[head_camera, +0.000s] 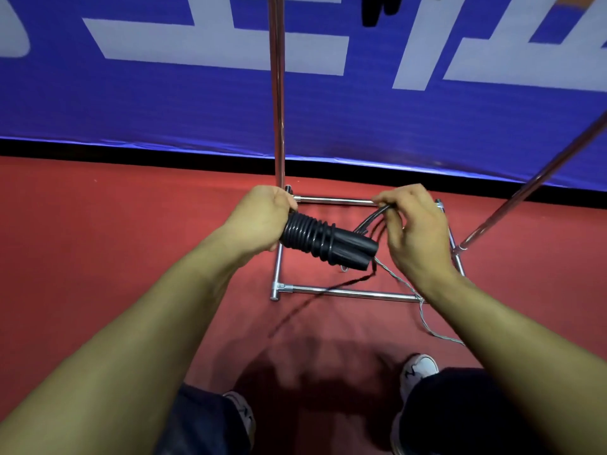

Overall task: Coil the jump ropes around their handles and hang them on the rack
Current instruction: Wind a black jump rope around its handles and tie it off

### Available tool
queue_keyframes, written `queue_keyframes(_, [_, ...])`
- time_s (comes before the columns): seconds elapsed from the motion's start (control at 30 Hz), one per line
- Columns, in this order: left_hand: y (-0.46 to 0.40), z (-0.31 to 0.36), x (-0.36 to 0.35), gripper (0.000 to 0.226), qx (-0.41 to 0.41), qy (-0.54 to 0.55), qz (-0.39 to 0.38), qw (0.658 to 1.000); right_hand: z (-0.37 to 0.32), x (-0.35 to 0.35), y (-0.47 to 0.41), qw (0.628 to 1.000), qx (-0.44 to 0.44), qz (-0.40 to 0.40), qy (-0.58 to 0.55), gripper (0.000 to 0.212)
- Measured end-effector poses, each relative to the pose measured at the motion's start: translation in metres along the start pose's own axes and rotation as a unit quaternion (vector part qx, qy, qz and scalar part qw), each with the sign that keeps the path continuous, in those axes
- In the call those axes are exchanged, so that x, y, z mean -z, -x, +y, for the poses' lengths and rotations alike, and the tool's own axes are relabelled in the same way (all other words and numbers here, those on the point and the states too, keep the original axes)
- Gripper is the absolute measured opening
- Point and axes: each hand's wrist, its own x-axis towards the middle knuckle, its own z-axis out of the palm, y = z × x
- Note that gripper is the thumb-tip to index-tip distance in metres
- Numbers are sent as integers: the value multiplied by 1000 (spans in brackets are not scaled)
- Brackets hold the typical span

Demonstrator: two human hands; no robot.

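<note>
I stand on a red floor [115, 241] with a slightly wrinkled, matte surface. Along its far edge runs a black strip, and above that hangs a blue banner [164, 103] printed with large pale block shapes. Straight ahead is the chrome rack [278, 93]: a shiny round upright tube rises at the left, a second tube slants up to the right, and thin polished bars form a rectangular base on the floor. Near the bottom I see my dark trousers and my two white shoes [418, 369].

My left hand [262, 218] is curled tight around the far-left end of the two black handles [353, 251], which lie side by side pointing right and a little toward me. The black jump rope [307, 233] is wound around them in close, glossy, ribbed turns next to my fist, while the smooth blunt ends of the handles stick out bare on the right. The bundle is held in the air above the rack's base.

My right hand [412, 231] is closed in a pinch, thumb and fingers gripping several loose strands of the same rope, which arc from the handles up to my fingertips. One blurred black length trails down and left toward the floor. A thin grey twisted cord [423, 320] lies beneath my right wrist, curling over the near base bar.
</note>
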Motion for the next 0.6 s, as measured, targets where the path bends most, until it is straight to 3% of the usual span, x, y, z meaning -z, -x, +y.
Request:
queue_keyframes(0.1, [-1,3,-2,29,-2,-136,65,989,1,8,-3,995,77,48,-29,19])
queue_keyframes(0.23, [-8,-3,-2,27,-1,-140,203,969,-11,5,8,976,209,-53,-22,16])
queue_keyframes(0.33, [-13,-10,-6,25,-6,-102,248,963,-26,-13,26,970,208,-127,4,16])
queue_keyframes(0.5, [-12,-9,-7,27,-14,-34,292,956,-31,-25,42,964,188,-153,115,39])
queue_keyframes(0.6, [-15,-8,-4,25,18,33,296,954,-35,-27,50,980,146,-128,54,37])
